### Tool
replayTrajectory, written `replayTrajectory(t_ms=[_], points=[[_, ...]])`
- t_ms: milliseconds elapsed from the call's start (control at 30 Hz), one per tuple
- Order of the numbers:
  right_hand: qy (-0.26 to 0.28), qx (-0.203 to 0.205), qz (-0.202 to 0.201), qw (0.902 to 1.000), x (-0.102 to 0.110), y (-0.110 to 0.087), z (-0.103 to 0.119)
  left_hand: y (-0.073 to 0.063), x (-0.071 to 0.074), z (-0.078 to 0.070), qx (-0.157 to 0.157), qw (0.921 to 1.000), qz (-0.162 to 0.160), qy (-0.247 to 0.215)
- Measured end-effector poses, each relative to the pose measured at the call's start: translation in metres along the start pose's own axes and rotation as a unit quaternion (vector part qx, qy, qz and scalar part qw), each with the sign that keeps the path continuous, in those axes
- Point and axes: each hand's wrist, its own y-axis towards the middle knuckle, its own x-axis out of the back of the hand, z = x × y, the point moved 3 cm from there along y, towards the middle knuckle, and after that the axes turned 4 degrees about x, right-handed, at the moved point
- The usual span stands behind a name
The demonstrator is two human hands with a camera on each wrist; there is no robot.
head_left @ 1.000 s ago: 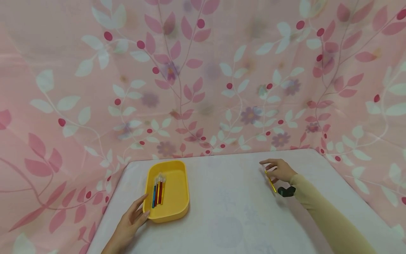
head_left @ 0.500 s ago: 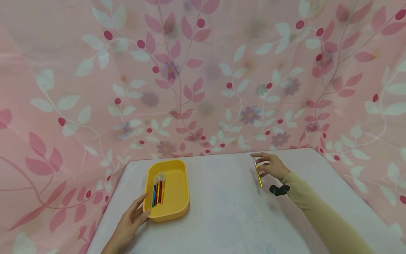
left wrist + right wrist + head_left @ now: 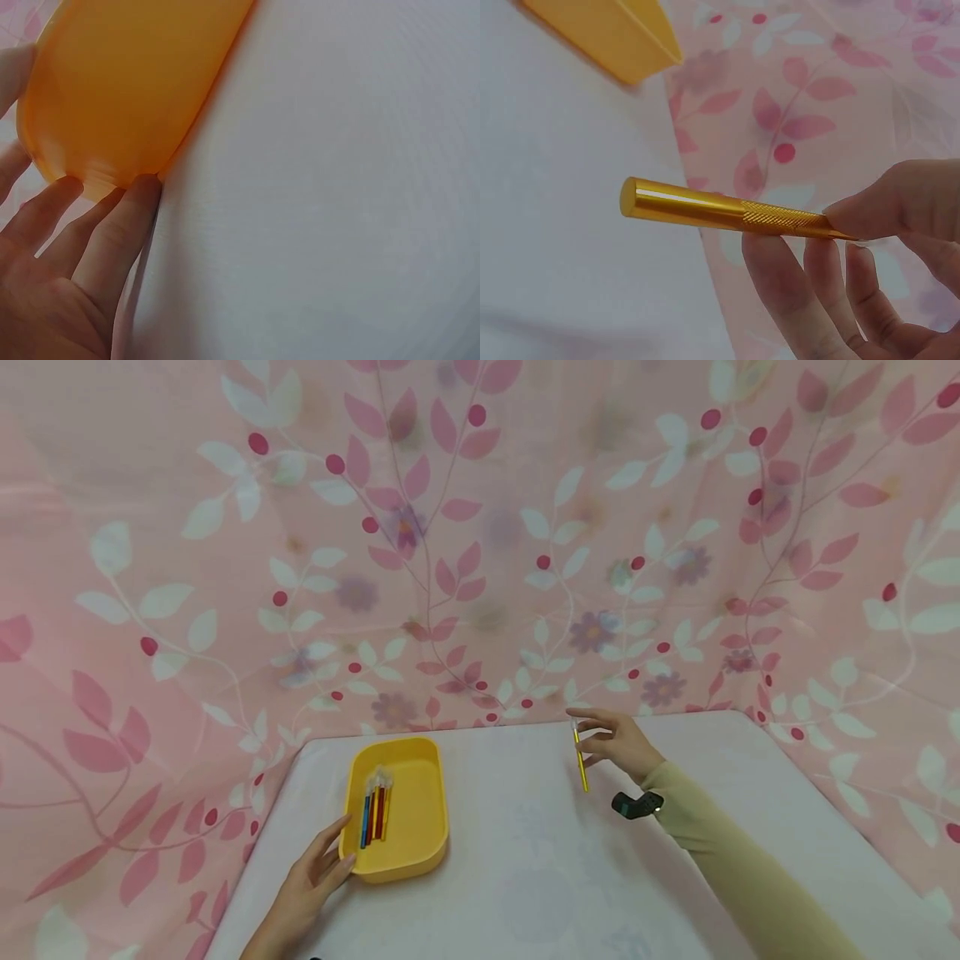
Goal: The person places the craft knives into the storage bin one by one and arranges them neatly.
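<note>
On the left of the white table stands a yellow tray (image 3: 420, 835), holding several slim pens of blue, red and gold metal with clear caps, likely craft knives (image 3: 375, 810). The person's left hand (image 3: 303, 881) has its spread fingers resting against the tray's outer wall at the near-left corner; the left wrist view shows the fingertips (image 3: 139, 187) touching that wall. The right hand (image 3: 618, 747) pinches a gold craft knife (image 3: 697, 210) with a knurled grip between thumb and fingers, over the far right part of the table. The knife's plain end points down; its capped end is mostly behind the fingers.
A white cloth covers the table (image 3: 510, 810). Behind and at both sides hangs a pink leaf-patterned curtain (image 3: 480, 568). A dark strap device (image 3: 637, 806) sits at the right wrist, beside a pale yellow-green sleeve (image 3: 727, 852).
The right hand has moved left and slightly away from the person with the gold craft knife, which now stands more upright. The left hand and the tray have stayed in place.
</note>
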Motion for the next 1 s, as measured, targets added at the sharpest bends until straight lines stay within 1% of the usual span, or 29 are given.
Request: replayTrajectory(t_ms=[233,467,633,700,800,900,1000], points=[[0.025,0.007,0.009,0.9996,-0.018,0.01,0.008,0.0,0.0,-0.001,0.001,1.0,0.004,0.006],[0.055,0.024,0.03,0.9977,-0.044,0.02,0.017,0.001,0.001,-0.002,-0.003,1.0,0.005,0.004],[0.074,0.034,0.04,0.9959,-0.062,0.027,0.023,0.001,0.0,0.0,0.001,1.0,0.005,0.001],[0.081,0.036,0.045,0.9951,-0.07,0.03,0.025,0.001,0.0,0.0,-0.001,1.0,0.005,-0.001],[0.092,0.035,0.054,0.9937,-0.081,0.034,0.028,0.001,0.0,0.001,-0.013,0.9999,0.005,-0.004],[0.106,0.033,0.057,0.9921,-0.092,0.038,0.03,0.001,0.0,0.001,-0.022,0.9997,0.006,-0.007],[0.114,0.041,0.059,0.9908,-0.102,0.042,0.033,0.001,0.0,0.001,-0.026,0.9996,0.006,-0.006]])
